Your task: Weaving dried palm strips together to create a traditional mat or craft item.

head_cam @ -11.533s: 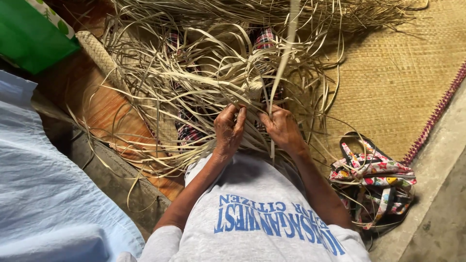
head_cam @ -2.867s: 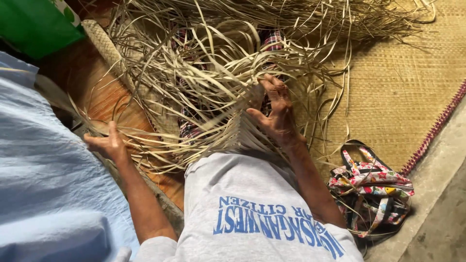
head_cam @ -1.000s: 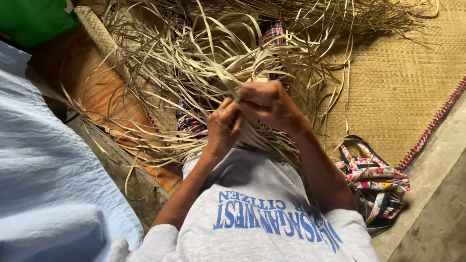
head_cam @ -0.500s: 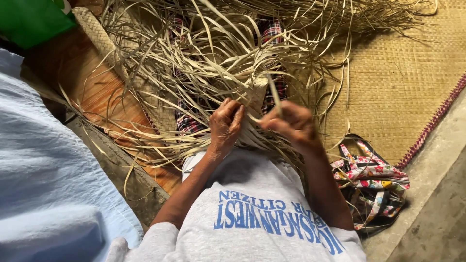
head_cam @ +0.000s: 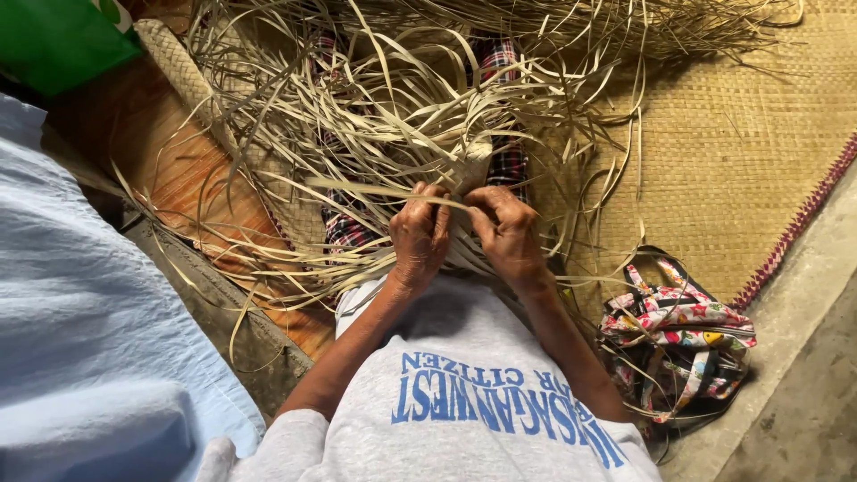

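Observation:
A big tangle of dry pale leaf strips (head_cam: 384, 116) lies over my lap and spreads across the floor. Both hands meet at its near edge, close to my grey shirt. My left hand (head_cam: 418, 236) pinches a flat strip that runs off to the left. Beside it, almost touching, my right hand (head_cam: 507, 234) grips other strips where they cross into a small woven patch (head_cam: 473, 170). Checked cloth (head_cam: 509, 161) on my legs shows between the strips.
A woven straw mat (head_cam: 732, 143) with a red zigzag border covers the floor at right. A flowery fabric bag (head_cam: 678, 344) sits by my right elbow. Light blue cloth (head_cam: 80, 321) fills the left, a green thing (head_cam: 54, 40) top left, orange wooden boards (head_cam: 170, 170) between.
Three seconds ago my left hand was stretched far out to the left among the strips; it has come back beside the right hand, and both now work the strips at my lap.

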